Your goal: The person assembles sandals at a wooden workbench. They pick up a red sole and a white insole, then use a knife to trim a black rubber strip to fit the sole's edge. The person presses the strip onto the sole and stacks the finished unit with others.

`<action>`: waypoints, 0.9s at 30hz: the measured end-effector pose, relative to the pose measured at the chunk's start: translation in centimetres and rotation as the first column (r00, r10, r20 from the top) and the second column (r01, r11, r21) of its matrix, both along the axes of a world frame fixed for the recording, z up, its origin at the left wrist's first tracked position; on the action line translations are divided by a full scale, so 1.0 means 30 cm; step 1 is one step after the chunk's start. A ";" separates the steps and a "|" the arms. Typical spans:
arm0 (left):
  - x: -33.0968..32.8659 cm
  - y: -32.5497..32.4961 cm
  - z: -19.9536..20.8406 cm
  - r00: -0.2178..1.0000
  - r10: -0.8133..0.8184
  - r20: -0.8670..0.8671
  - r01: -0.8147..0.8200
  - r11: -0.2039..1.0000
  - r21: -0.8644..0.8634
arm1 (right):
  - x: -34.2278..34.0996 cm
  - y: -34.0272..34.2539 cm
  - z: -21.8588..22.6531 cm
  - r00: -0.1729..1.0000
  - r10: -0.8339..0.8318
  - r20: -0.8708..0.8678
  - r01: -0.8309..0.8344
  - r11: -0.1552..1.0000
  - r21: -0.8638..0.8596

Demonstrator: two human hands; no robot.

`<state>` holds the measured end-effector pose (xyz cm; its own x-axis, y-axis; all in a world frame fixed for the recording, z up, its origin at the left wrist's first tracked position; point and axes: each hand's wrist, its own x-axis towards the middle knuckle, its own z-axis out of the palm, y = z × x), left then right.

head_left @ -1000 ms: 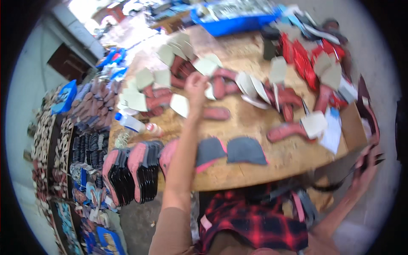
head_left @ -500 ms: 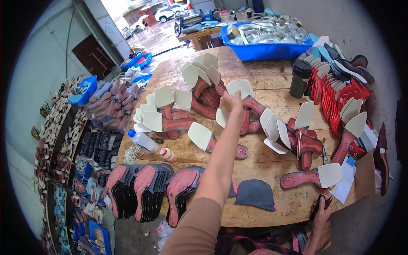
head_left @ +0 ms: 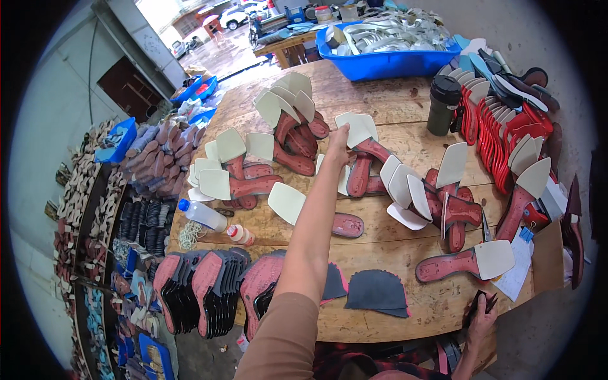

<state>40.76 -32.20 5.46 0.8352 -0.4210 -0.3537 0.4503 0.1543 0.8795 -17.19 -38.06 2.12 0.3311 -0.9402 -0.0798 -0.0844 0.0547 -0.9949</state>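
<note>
My left hand [head_left: 340,144] reaches far over the table, its fingers closed at the left edge of a shoe insole [head_left: 360,128] with a cream toe. That insole lies on a small pile of red insoles [head_left: 359,174]. Low on the right, my right hand [head_left: 482,321] is closed round a small black pointed piece [head_left: 472,307] whose kind I cannot make out. Just above it a single insole [head_left: 446,266] lies flat, its cream toe pointing right. Beneath my left forearm is another insole [head_left: 348,225], partly hidden.
More cream-toed insole piles [head_left: 296,130] cover the wooden table [head_left: 392,114]. Along the near edge stand stacked black-and-pink soles [head_left: 209,291] and dark scalloped pieces [head_left: 377,291]. A blue tub [head_left: 392,66], a dark flask [head_left: 443,107], a white bottle [head_left: 204,215] and scissors [head_left: 486,225] are also there.
My left hand has shifted slightly left and up in the picture, staying at the cream-toed insole. The whole view has shifted a little. My right hand keeps its hold on the black piece.
</note>
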 end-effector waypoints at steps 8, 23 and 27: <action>0.008 0.002 -0.065 0.998 -0.059 0.017 0.061 0.967 -0.248 | -0.029 -0.029 -0.088 0.999 0.005 -0.045 -0.008 0.997 -0.073; -0.101 -0.042 0.061 0.979 -0.173 0.108 0.193 0.955 -0.224 | -0.029 -0.014 -0.039 0.997 -0.026 -0.073 0.017 0.992 -0.125; -0.113 -0.018 0.069 0.929 -0.012 0.371 0.084 0.980 -0.178 | -0.022 -0.018 -0.074 0.997 -0.009 -0.077 -0.006 0.980 -0.199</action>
